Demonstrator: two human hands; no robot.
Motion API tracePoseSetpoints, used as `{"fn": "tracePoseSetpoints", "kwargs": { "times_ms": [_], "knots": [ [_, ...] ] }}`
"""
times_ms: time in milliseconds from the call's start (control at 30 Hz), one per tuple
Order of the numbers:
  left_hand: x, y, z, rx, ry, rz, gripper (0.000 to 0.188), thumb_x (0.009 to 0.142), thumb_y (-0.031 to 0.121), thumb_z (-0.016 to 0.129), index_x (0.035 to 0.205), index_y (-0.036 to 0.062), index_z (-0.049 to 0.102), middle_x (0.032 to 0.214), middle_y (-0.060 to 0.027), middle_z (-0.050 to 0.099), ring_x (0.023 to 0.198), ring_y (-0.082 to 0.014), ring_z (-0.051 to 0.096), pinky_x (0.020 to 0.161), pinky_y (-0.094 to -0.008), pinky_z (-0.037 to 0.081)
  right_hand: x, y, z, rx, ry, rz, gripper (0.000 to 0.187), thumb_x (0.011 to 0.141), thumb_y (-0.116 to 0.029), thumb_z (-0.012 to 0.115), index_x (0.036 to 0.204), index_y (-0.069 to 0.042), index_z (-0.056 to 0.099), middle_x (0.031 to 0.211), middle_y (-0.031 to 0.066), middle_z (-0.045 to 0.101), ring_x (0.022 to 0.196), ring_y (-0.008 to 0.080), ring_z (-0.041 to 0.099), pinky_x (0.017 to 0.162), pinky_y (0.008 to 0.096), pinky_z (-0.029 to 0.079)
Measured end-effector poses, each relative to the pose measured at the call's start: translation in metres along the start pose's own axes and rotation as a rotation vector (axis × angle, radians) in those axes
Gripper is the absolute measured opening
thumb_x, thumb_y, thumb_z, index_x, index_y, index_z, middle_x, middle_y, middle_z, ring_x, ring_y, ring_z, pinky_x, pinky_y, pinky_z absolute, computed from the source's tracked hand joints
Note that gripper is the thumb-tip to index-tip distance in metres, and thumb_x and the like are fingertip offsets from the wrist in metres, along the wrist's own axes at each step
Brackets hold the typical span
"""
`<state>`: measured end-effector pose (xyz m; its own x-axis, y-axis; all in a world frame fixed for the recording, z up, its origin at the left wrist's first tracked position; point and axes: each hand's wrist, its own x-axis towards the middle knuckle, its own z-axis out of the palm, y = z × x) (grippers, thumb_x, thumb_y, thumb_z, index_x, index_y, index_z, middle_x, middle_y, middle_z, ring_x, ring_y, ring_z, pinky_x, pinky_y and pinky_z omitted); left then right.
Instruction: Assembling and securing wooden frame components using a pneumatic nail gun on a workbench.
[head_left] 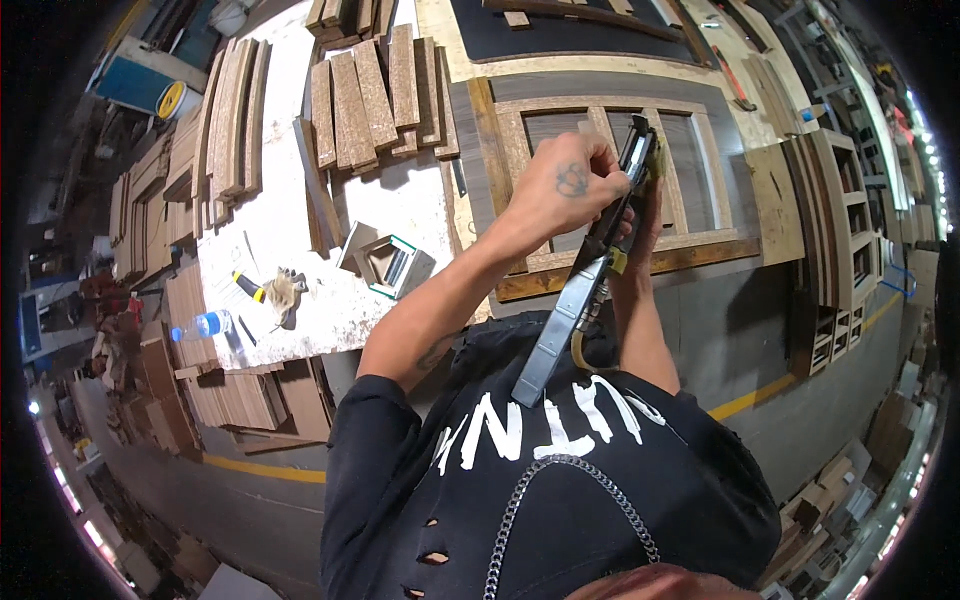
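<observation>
A pneumatic nail gun (567,325) with a long grey magazine is held upright at a slant in front of my chest. Wrapped around its far side, my right hand (645,222) grips it, partly hidden by the tool. My left hand (562,185) pinches at the upper part of the magazine, where a shiny metal strip (636,150) shows; whether the fingers hold that strip I cannot tell. Beyond the gun lies a wooden frame (560,262) with crossbars, on a grey wood-grain panel (483,200). An open box (388,265) with dark strips inside sits to the left.
Stacked chipboard strips (360,110) lie on the white-topped table (285,200). Nearer are a glove (284,295), a yellow-and-black handled tool (248,287) and a water bottle (205,325). A red-handled hammer (735,80) rests at the far right; slatted wooden units (845,215) stand beside the table.
</observation>
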<state>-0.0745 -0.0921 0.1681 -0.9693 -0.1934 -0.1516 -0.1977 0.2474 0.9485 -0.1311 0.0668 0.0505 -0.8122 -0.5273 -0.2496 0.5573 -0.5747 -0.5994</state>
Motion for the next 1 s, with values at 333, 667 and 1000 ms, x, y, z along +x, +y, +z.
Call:
{"fn": "tracePoseSetpoints", "kwargs": {
  "times_ms": [333, 667, 1000],
  "knots": [
    [-0.012, 0.0, -0.003, 0.159, 0.006, -0.046, 0.027, 0.087, 0.028, 0.071, 0.08, 0.0028, 0.065, 0.063, -0.0059, 0.059, 0.058, -0.015, 0.056, 0.053, -0.0317, 0.044, 0.0, 0.005, -0.008, 0.08, -0.051, -0.012, 0.047, 0.1, -0.053, 0.051, 0.095, -0.007, 0.059, 0.057, -0.0061, 0.048, 0.04, 0.0022, 0.042, 0.034, 0.0152, 0.035],
    [-0.033, -0.003, 0.001, -0.044, -0.044, 0.005, 0.026, 0.08, 0.024, 0.07, 0.092, 0.0017, 0.064, 0.076, -0.0089, 0.065, 0.068, -0.0164, 0.062, 0.061, -0.0298, 0.049, -0.001, 0.005, -0.01, -0.056, -0.04, -0.246, 0.044, 0.102, -0.049, 0.047, 0.107, -0.007, 0.06, 0.071, -0.0033, 0.054, 0.053, 0.0053, 0.048, 0.046, 0.0209, 0.041],
    [-0.035, -0.004, -0.002, 0.062, -0.009, 0.025, 0.03, 0.093, 0.033, 0.066, 0.09, 0.0029, 0.066, 0.073, -0.0056, 0.063, 0.061, -0.014, 0.058, 0.057, -0.0317, 0.05, -0.008, 0.005, 0.013, 0.162, -0.231, -0.074, 0.049, 0.099, -0.055, 0.05, 0.094, -0.007, 0.059, 0.055, -0.0044, 0.048, 0.038, 0.0029, 0.041, 0.032, 0.0166, 0.033]
  ]
}}
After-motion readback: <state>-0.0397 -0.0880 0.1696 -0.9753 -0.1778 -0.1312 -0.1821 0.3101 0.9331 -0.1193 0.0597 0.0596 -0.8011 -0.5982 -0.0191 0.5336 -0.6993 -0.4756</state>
